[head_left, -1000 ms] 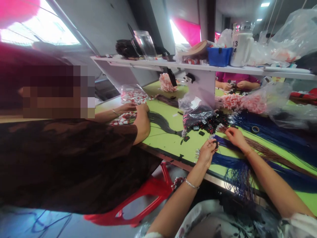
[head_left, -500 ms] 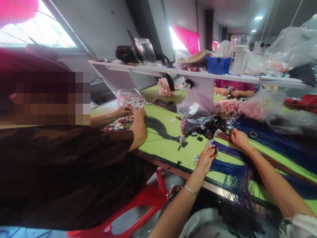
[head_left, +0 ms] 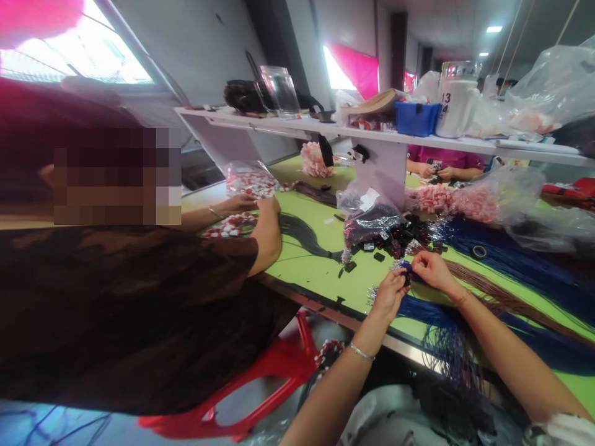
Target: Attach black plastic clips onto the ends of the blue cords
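Note:
My left hand is closed on a small black connector above the green table. Right beside it, my right hand is pinched at the connector's upper right; what its fingertips hold is too small to make out. Blue wires with silver tips lie under and in front of my hands. Brown wires run off to the right behind my right wrist. A pile of black connectors lies just beyond my hands, next to a clear bag of dark parts.
A person in dark clothes works at the left with grey wires. A red stool stands below the table edge. A shelf crosses above, holding a blue basket and a white jug. Another person's hands show behind.
My right hand has moved left and now meets my left hand at the black connector. My left hand has stayed nearly in place. The whole view has shifted slightly.

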The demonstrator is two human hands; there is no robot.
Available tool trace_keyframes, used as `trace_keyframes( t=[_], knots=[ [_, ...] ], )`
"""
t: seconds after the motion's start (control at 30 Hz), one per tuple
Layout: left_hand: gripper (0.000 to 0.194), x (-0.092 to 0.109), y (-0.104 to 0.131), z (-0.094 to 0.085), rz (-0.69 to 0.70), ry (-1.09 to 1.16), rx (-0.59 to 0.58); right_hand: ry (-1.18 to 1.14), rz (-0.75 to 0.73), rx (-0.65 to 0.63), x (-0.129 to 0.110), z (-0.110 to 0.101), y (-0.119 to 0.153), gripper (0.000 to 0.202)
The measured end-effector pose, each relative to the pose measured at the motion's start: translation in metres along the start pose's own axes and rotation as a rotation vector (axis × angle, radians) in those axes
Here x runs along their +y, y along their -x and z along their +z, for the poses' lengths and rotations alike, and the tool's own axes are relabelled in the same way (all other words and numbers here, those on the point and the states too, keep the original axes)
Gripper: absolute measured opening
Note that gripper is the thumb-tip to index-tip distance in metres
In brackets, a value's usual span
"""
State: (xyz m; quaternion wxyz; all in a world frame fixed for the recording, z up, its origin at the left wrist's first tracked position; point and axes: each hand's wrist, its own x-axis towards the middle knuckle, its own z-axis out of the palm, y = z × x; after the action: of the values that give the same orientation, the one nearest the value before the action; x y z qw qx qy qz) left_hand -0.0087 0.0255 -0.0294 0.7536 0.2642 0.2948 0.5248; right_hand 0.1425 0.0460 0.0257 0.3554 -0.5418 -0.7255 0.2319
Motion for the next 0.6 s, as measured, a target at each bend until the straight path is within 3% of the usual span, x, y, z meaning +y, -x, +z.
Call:
trace_keyframes(
  t=[0.2,0.6],
  knots=[
    [0.033,-0.001,0.0,-0.001,-0.003,0.03,-0.03,0.008,0.054,-0.004,0.006,0.006,0.026,0.015],
    [0.032,0.0,0.0,-0.002,0.0,0.011,-0.047,0.099,0.085,0.0,0.003,0.011,0.028,0.018]
  ],
)
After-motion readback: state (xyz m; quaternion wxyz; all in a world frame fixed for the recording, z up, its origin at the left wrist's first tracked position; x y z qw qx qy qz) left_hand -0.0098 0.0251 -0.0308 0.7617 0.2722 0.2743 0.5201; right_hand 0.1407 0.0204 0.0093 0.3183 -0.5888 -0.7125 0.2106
